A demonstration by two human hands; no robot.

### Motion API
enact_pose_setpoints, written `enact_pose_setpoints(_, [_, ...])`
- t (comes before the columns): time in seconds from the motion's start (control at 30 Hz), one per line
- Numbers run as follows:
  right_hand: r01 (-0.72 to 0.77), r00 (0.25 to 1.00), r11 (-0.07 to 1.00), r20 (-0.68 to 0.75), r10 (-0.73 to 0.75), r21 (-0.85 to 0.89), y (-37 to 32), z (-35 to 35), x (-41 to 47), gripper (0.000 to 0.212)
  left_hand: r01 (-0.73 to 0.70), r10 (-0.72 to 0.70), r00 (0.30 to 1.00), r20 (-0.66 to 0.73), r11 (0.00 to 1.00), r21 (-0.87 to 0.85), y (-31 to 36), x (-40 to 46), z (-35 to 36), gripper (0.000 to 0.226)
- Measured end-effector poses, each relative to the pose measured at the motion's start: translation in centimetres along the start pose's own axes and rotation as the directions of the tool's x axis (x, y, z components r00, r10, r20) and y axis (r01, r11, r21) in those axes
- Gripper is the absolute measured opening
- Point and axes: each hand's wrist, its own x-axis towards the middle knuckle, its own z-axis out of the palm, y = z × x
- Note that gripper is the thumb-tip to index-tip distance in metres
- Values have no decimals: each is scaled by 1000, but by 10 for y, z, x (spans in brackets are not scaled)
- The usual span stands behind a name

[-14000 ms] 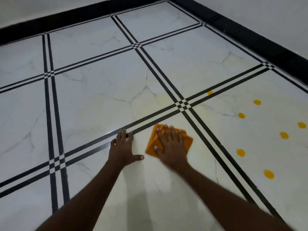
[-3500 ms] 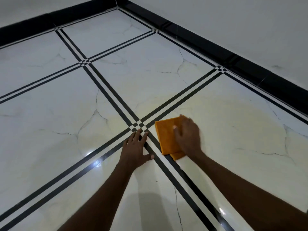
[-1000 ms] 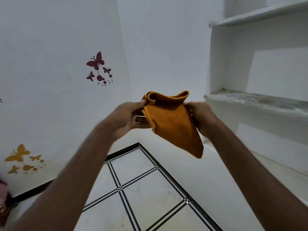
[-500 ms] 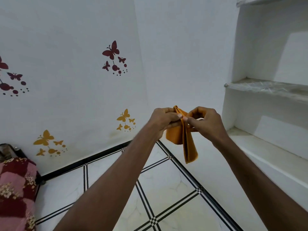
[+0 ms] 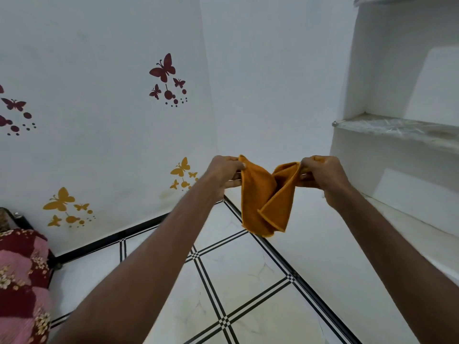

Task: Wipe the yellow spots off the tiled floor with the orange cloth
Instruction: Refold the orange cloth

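The orange cloth [image 5: 265,197] hangs in the air in front of me, folded and sagging in the middle. My left hand [image 5: 224,172] pinches its left top corner and my right hand [image 5: 320,171] pinches its right top corner, both at chest height and well above the floor. The white tiled floor [image 5: 236,271] with black double lines lies below, and I see no yellow spots on the part in view.
White walls meet in a corner ahead, with red and yellow butterfly stickers [image 5: 165,70] on the left wall. Built-in white shelves [image 5: 397,130] stand at the right. A red and pink flowered fabric [image 5: 19,281] sits at the lower left. A black skirting [image 5: 106,238] runs along the wall base.
The cloth left the floor and came up into the air with both hands. In the last half second my hands moved apart, spreading the cloth wider.
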Motion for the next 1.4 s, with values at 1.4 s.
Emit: enact_pose_setpoints(1.4, [423, 875, 605, 129, -467, -675, -47, -120, -5, 5, -406, 263, 914, 310, 631, 661, 74, -37, -73, 21])
